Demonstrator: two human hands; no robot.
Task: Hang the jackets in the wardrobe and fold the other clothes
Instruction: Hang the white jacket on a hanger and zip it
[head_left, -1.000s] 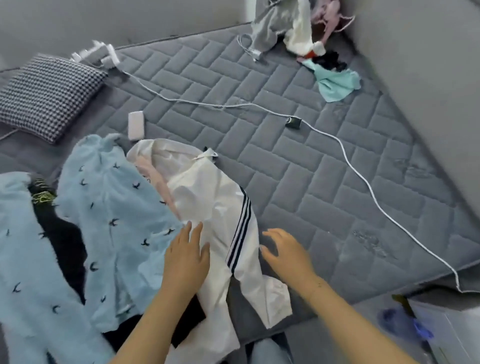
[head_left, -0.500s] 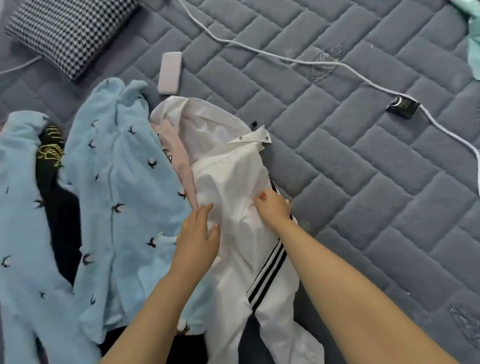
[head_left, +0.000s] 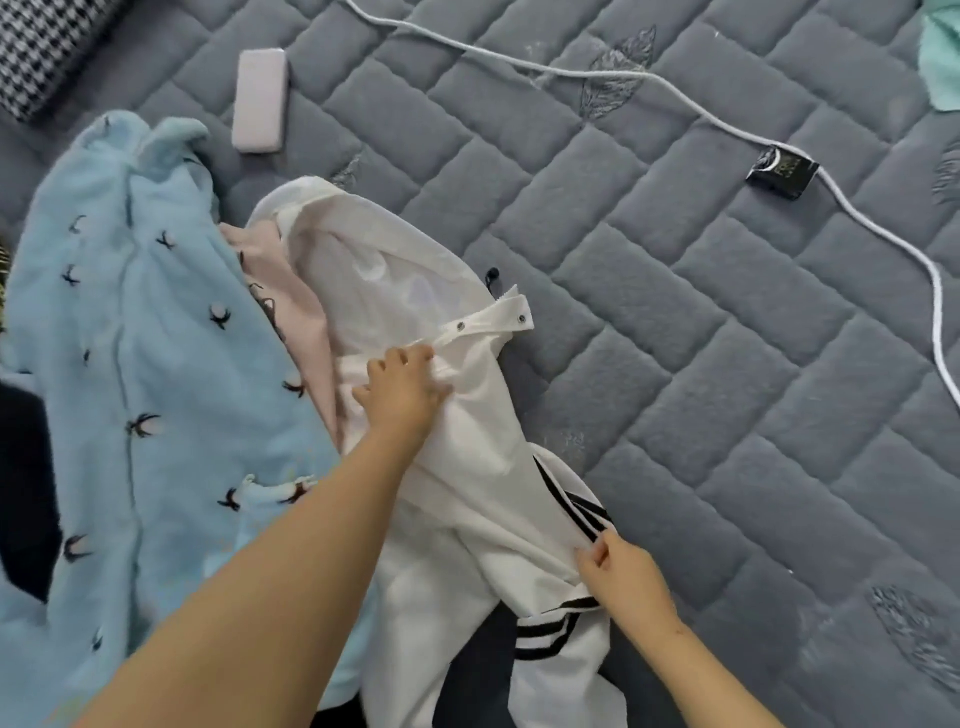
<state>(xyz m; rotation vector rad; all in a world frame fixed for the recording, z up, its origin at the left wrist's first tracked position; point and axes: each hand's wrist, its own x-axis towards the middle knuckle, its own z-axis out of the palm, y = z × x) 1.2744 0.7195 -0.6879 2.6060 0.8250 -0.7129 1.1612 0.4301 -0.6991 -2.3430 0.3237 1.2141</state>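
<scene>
Task status: early. The blue fleece garment (head_left: 140, 364) lies unfolded on the quilted mattress (head_left: 675, 364); nothing appears hung or folded. The white jacket (head_left: 457, 441) lies crumpled beside it. Left hand (head_left: 402, 387) grips fabric near the snap placket; right hand (head_left: 621, 577) pinches what is probably the striped sleeve.

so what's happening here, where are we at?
A person is sorting clothes on a grey quilted mattress. Both hands are on the white jacket with black stripes: the left hand grips the fabric near its snap-button collar, the right hand pinches the striped edge lower down. It lies crumpled, not yet hung. A light blue fleece garment and a pink garment lie beside it, unfolded.
</scene>
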